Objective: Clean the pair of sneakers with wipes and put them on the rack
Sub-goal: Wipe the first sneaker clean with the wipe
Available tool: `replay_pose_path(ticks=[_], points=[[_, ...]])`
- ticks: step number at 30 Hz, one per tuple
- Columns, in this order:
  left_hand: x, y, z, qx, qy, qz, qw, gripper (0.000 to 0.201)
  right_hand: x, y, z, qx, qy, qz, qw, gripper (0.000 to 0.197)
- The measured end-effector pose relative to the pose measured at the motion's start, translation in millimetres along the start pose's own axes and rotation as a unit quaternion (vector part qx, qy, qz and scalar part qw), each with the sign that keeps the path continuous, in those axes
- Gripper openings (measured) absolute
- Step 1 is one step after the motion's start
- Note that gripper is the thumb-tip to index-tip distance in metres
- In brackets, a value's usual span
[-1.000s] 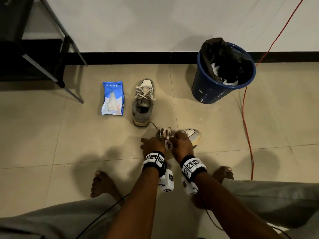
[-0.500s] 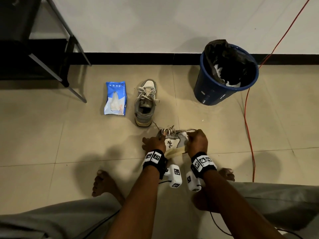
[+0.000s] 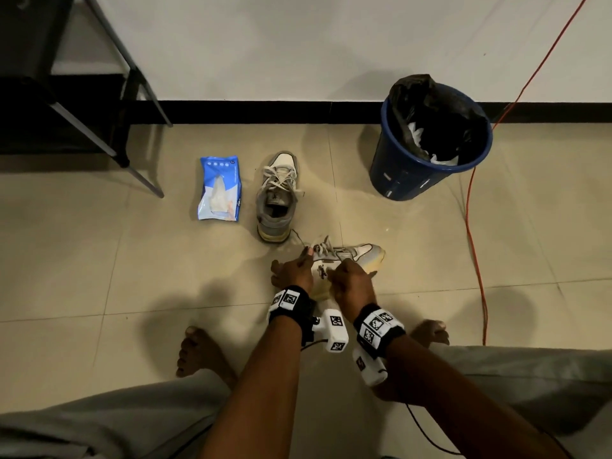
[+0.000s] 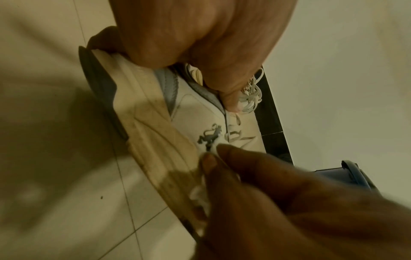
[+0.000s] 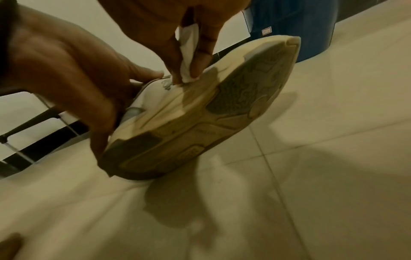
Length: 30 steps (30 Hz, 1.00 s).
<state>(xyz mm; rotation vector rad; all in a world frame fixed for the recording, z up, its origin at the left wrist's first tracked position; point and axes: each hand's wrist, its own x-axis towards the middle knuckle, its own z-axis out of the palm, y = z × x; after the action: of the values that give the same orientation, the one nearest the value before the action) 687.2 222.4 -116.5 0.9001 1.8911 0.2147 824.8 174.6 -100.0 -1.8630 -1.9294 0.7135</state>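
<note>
A white and grey sneaker (image 3: 357, 256) lies tilted on its side on the floor, sole (image 5: 222, 114) turned toward me. My left hand (image 3: 293, 271) grips its heel end, thumb at the collar (image 4: 229, 100). My right hand (image 3: 351, 283) pinches a folded white wipe (image 5: 189, 52) and presses it on the sneaker's side by the small logo (image 4: 209, 137). The second sneaker (image 3: 278, 197) stands upright farther back. A blue pack of wipes (image 3: 220, 188) lies to its left. The black rack (image 3: 66, 77) stands at the far left against the wall.
A blue bin (image 3: 430, 144) lined with a black bag holds used white wipes at the back right. An orange cable (image 3: 473, 226) runs down the floor on the right. My bare feet (image 3: 198, 356) and grey trouser legs flank my arms.
My right hand has slid back from the sneaker's toe toward its middle, uncovering the toe. The left hand keeps its grip on the heel. The head view has shifted a little.
</note>
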Motion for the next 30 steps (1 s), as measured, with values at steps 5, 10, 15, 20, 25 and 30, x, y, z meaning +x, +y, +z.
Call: replay_pose_path(ticks=[5, 10, 15, 20, 25, 30], points=[[1.4, -4.6, 1.8, -0.016, -0.009, 0.031, 0.999, 0.054, 23.5, 34.0, -39.8, -0.058, 0.099, 0.107, 0.988, 0.012], [2.4, -6.0, 2.3, -0.031, -0.006, 0.028, 0.999, 0.056, -4.0, 6.0, 1.7, -0.020, 0.031, -0.021, 0.999, 0.009], [4.9, -5.5, 4.0, -0.035, -0.009, 0.033, 0.999, 0.055, 9.9, 40.0, -26.7, 0.003, 0.116, 0.122, 0.986, 0.016], [6.2, -10.9, 7.5, -0.049, -0.004, 0.053, 0.997, 0.053, -19.4, 6.4, 6.8, -0.073, 0.015, -0.049, 0.996, 0.016], [12.7, -14.7, 5.9, -0.090, -0.011, 0.047, 0.995, 0.051, -10.0, 27.9, -18.6, -0.014, 0.091, 0.057, 0.994, 0.030], [20.9, -22.3, 7.4, -0.106, -0.012, 0.044, 0.993, 0.082, -16.3, 21.4, -16.8, -0.037, 0.147, 0.154, 0.976, 0.023]])
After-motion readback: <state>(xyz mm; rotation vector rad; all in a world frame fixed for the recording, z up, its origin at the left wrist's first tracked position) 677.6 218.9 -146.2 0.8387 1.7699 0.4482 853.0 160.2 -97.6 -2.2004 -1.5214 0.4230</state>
